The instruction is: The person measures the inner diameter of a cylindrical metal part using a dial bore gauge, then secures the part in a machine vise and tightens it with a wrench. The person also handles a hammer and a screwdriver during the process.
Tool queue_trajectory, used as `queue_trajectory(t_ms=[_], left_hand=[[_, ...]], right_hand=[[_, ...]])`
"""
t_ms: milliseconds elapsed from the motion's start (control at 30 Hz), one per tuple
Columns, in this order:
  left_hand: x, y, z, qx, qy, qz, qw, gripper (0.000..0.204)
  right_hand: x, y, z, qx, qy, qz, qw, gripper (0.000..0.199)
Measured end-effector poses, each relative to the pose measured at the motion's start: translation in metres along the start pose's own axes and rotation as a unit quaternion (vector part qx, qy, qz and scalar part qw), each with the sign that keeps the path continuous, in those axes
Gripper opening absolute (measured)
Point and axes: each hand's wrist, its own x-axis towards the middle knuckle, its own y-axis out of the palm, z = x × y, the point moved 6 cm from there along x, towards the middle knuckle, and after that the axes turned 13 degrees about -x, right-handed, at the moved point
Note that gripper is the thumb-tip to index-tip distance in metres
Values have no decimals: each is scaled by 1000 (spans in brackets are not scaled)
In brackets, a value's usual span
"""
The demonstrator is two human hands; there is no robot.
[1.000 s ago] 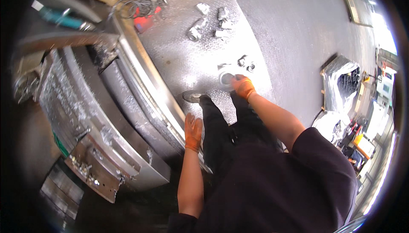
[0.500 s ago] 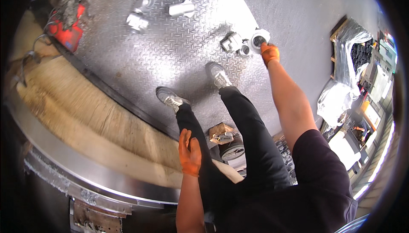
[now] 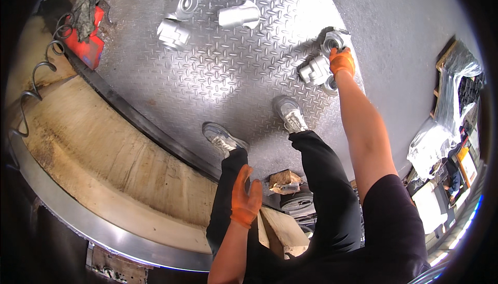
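Observation:
My right hand (image 3: 342, 63), in an orange glove, reaches out to the right with its fingers closed on the near rim of a silver metal casting (image 3: 333, 38). That casting has a round opening and sits by the curved edge of the steel tread plate (image 3: 192, 89). Right beside the hand are a blocky metal casting (image 3: 314, 71) and a small ring-ended metal part (image 3: 330, 85), partly hidden by my wrist. My left hand (image 3: 246, 198), gloved in orange too, hangs over my left leg, open with thumb and fingers apart and nothing in it.
More castings (image 3: 239, 15) lie across the plate's far side. A red object (image 3: 88, 42) with a dark rag and coiled cable stands far left. Worn wooden boards (image 3: 114, 133) curve along the left. A cardboard box (image 3: 285, 181) is between my legs; a wrapped pallet (image 3: 454, 84) stands right.
My right hand has moved the round casting from the right of the other two parts to beyond them. The view has shifted. My left hand stays open.

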Motion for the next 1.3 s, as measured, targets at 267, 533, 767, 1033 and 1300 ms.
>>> queue_trajectory(t_ms=[267, 533, 767, 1033, 1300], left_hand=[[3, -12, -3, -25, 7, -9, 1000, 54], [-7, -43, -26, -109, 63, -63, 990, 58], [-81, -68, -83, -170, 118, -97, 974, 55], [-279, -118, -277, -499, 288, 110, 810, 64], [-479, -211, -379, -490, 423, 152, 747, 106]], right_hand=[[-125, -90, 203, -8, -478, -259, 839, 64], [-132, -83, 286, -210, -411, -83, 883, 45], [-245, -143, 135, 12, -404, 212, 890, 68], [-593, -331, -35, 481, -237, 758, 372, 69], [-839, -474, -43, 259, -423, 824, 273, 63]])
